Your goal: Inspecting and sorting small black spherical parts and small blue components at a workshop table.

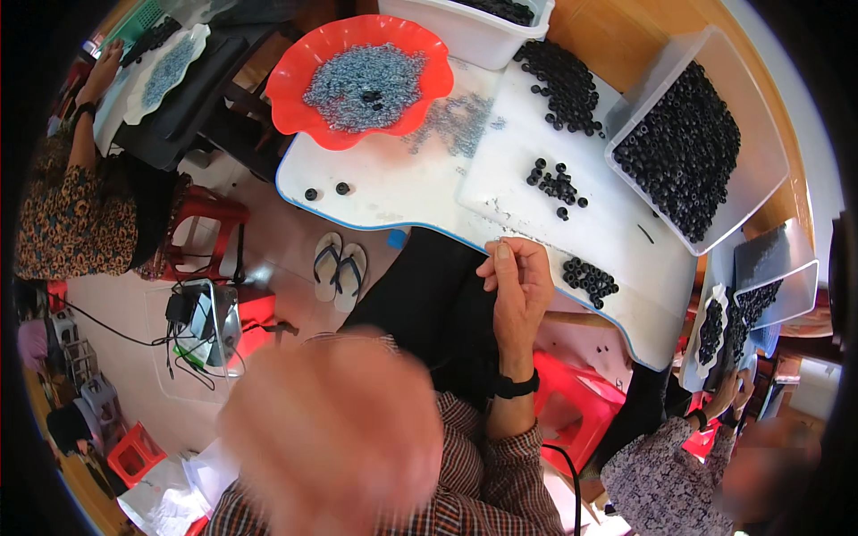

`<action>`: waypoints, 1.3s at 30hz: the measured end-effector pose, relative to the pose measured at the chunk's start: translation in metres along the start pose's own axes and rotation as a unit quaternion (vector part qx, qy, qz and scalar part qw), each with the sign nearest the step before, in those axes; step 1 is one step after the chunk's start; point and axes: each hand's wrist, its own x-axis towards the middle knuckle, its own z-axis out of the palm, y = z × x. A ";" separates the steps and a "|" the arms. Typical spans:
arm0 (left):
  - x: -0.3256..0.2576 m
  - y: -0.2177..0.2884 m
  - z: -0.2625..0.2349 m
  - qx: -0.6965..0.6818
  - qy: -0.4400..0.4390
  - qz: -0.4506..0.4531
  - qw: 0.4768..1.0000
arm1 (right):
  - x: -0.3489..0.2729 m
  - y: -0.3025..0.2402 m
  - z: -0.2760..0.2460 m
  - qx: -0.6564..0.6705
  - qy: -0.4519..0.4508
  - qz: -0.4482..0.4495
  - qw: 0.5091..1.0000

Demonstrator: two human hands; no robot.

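Two bare hands over a workbench setup, and honestly only one is readable. The left hand (pixel 331 433) is up close to the lens and so smeared that I can't tell how its fingers stand or whether they've got anything. The right hand (pixel 520 281) is clearer: it's at the blue-edged white table (pixel 384 204), fingers curled in, thumb tip brought up against the index finger. Can't make out if something tiny is pinched in there.

Just beside it, near the table's edge, there's a little heap of black ring-shaped beads (pixel 590 280). Past that, a loose cluster (pixel 556 185) sits on a flat white board (pixel 514 161), with a bigger pile (pixel 563 85) at its far end. To the right, a tilted clear plastic bin (pixel 760 170) holds loads more.

Over on the left is a wavy-rimmed red bowl (pixel 290 85) full of small silvery pieces (pixel 366 76), plus a few black ones, with more silvery bits (pixel 460 123) scattered next to it. A pair of stray black beads (pixel 342 188) lie near the table's front edge, and some flip-flops (pixel 340 268) are on the floor below.
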 end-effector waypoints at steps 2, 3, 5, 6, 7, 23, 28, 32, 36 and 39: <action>0.017 -0.004 0.056 0.133 0.155 0.199 0.959 | 0.001 -0.008 0.003 0.010 0.003 0.009 1.000; 0.021 0.014 0.049 0.116 0.014 0.082 0.990 | 0.001 -0.008 0.000 0.015 0.006 0.016 1.000; 0.025 0.013 0.050 0.092 -0.131 -0.037 0.986 | 0.000 -0.006 -0.006 0.013 0.015 0.013 1.000; 0.026 -0.008 0.058 0.047 -0.071 0.034 0.996 | 0.000 -0.004 -0.008 0.012 0.019 0.010 1.000; 0.025 -0.018 0.065 0.001 -0.011 0.106 0.994 | 0.000 -0.002 -0.008 0.012 0.020 0.007 1.000; 0.021 -0.008 0.132 0.170 0.300 -0.086 0.935 | 0.005 0.008 -0.031 0.074 0.075 0.007 0.994; -0.002 -0.004 0.071 0.045 -0.046 -0.082 0.995 | 0.007 0.007 -0.031 0.081 0.060 0.017 0.995; 0.000 -0.041 0.013 0.219 -0.066 -0.064 0.971 | 0.003 0.004 -0.039 0.058 0.076 0.004 0.995; 0.031 -0.075 -0.033 0.620 0.051 -0.179 0.762 | 0.004 0.010 -0.042 0.113 0.064 0.010 0.991; 0.022 -0.103 -0.102 0.728 0.086 -0.134 0.667 | 0.004 0.007 -0.039 0.076 0.060 0.032 0.995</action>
